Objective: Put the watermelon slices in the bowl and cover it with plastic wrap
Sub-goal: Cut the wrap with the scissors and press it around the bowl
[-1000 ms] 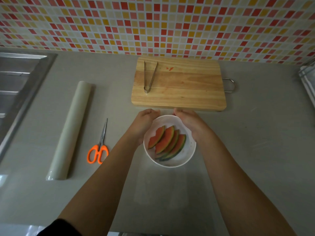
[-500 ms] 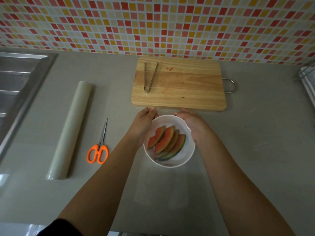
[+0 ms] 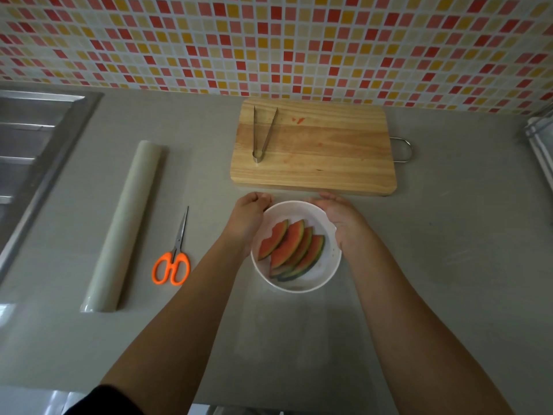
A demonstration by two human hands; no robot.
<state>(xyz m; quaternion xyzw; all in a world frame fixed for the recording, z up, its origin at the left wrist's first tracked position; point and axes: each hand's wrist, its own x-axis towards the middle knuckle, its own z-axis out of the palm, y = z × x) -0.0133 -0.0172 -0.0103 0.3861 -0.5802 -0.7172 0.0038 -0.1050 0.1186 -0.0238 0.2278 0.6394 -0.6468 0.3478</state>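
A white bowl (image 3: 299,289) stands on the grey counter just in front of the cutting board, with several watermelon slices (image 3: 291,250) fanned inside it. A faint clear sheet of plastic wrap (image 3: 299,330) lies over the bowl and trails toward me on the counter. My left hand (image 3: 248,217) is at the bowl's far left rim, fingers curled on the sheet's edge. My right hand (image 3: 344,220) cups the far right rim, pressing the sheet down against it.
The plastic wrap roll (image 3: 125,226) lies to the left, with orange-handled scissors (image 3: 173,259) beside it. Behind the bowl is a wooden cutting board (image 3: 329,157) carrying metal tongs (image 3: 261,133). A steel sink (image 3: 30,151) is far left and a rack (image 3: 541,139) far right.
Both hands have slid apart from the bowl's far edge, moving outward and slightly toward me along its rim. The bowl and slices have stayed put.
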